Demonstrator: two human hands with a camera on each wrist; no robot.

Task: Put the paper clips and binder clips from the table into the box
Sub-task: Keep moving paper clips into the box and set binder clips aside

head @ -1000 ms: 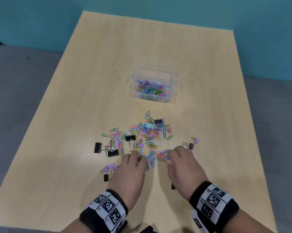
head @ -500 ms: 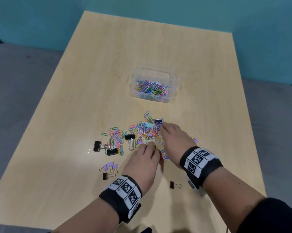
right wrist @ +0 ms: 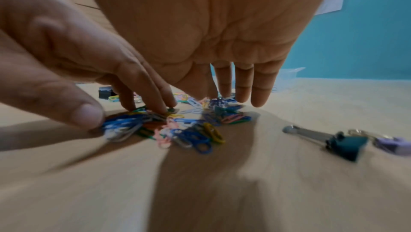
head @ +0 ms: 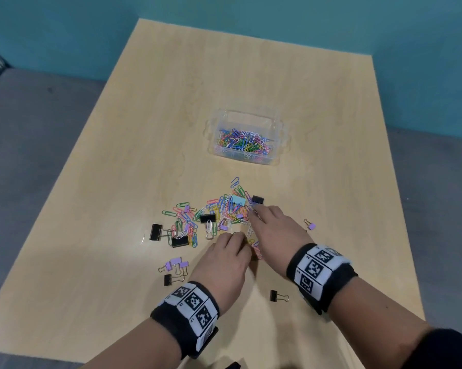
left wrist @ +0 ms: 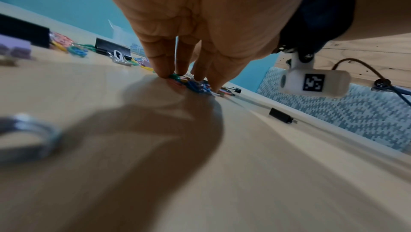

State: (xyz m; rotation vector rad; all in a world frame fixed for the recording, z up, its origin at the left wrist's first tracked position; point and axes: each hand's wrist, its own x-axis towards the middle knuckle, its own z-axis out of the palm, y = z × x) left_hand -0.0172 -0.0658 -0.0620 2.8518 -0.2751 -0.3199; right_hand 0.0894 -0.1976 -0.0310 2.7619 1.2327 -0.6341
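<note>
A loose pile of coloured paper clips (head: pixel 226 210) lies mid-table with black binder clips (head: pixel 207 217) and purple binder clips (head: pixel 175 263) scattered around it. Beyond it stands the clear plastic box (head: pixel 278 159), which holds several paper clips (head: pixel 244 142). My left hand (head: pixel 232 242) sits at the pile's near edge. Its thumb and fingertips (left wrist: pixel 163 72) pinch a bunch of clips (right wrist: pixel 124 124) against the table. My right hand (head: pixel 264 219) reaches over the pile, and its straight fingers (right wrist: pixel 244 93) touch down near a black binder clip (head: pixel 257 200).
The light wooden table (head: pixel 144 129) has bare room to the left, right and behind the box. Lone binder clips lie near my right wrist (head: pixel 275 296) and at the right (head: pixel 311 225). Grey seating and a teal wall surround the table.
My right hand moved forward from the pile's near edge to its far side. My left hand shifted forward and right, closing on clips. The last half second shows little motion.
</note>
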